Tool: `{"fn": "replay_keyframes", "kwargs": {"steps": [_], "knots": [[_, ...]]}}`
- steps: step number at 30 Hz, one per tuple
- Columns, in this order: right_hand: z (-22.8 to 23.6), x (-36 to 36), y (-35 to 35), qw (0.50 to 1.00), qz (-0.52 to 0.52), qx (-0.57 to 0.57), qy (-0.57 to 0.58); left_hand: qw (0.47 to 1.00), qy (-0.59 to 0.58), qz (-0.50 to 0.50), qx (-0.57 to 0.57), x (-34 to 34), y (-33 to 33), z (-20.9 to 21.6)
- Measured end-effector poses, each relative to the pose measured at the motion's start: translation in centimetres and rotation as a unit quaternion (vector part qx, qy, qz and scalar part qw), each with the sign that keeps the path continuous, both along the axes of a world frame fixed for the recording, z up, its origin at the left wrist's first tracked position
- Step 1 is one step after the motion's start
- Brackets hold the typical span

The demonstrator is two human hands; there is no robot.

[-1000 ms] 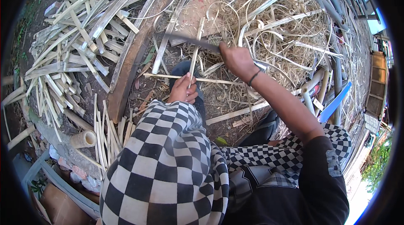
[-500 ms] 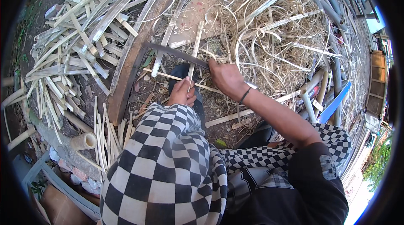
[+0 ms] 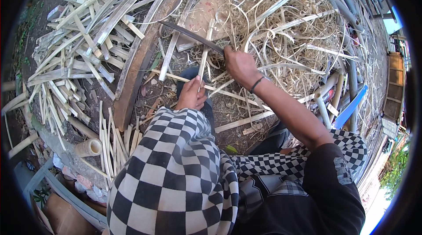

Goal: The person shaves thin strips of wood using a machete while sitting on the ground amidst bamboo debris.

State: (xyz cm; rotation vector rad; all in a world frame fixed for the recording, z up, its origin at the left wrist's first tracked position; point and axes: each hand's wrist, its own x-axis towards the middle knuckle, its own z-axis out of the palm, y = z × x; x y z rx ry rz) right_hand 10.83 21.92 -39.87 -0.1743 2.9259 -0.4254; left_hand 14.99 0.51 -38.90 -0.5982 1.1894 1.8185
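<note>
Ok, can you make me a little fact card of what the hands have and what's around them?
Left hand: holds a pale strip
Right hand: grips a long dark blade
Blade and strip: they cross in view; I can't tell if they touch
Right wrist: dark band
Left side: heap of strips, wooden beam
Upper right: tangled curly shavings
Lower left: hollow bamboo piece
Clothes: black-and-white checked cloth over the legs

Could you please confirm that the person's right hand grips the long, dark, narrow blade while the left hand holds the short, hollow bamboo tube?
Not quite: the head view shows the left hand holding a pale, narrow bamboo strip; the short, hollow bamboo tube lies apart at lower left. The right hand does grip the long, dark blade.
</note>
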Motion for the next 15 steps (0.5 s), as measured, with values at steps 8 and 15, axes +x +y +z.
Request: {"fn": "replay_keyframes", "kwargs": {"steps": [8,15], "knots": [[1.4,-1.1,-0.4,0.998,-0.035,0.007,-0.048,1.000,0.013,-0.015,-0.010,-0.2,0.0,0.1],[1.8,-2.8,1.9,0.997,0.000,0.052,-0.049,1.000,-0.004,-0.003,0.003,0.0,0.1,0.8]]}}
